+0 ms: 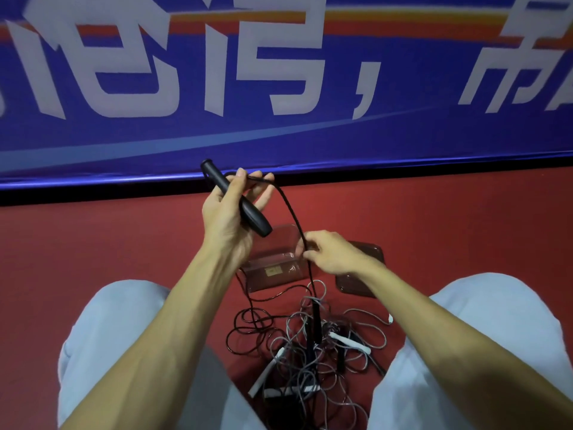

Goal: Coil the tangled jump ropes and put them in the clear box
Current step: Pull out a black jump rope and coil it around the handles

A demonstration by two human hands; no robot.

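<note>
The left hand is raised in front of the body, palm towards the camera. Its thumb and fingers are curled round the black cylindrical jump-rope handle, which lies diagonally across the palm with its upper end pointing up and to the left.

The thin black cord leaves the handle's upper end and passes over the left fingertips. It then arcs down to the right hand, which is lower and to the right, back upward, and pinches the cord between thumb and fingers. The two hands are well apart and are joined only by this span of cord.

Below the right hand the black cord drops into the tangle of grey and black cords, which lies on the red floor between the knees of the light-grey trousers. Several white handles lie within the tangle, and loose black loops spread to its left.

The clear rectangular plastic box stands on the floor just beyond the tangle, below and behind the hands, with a small label on its near wall. No rope is seen inside it. A flat clear plastic piece, possibly the box lid, lies just to the right of the box and is partly covered by the right wrist.

A blue banner with large white characters runs along the far edge of the floor.
</note>
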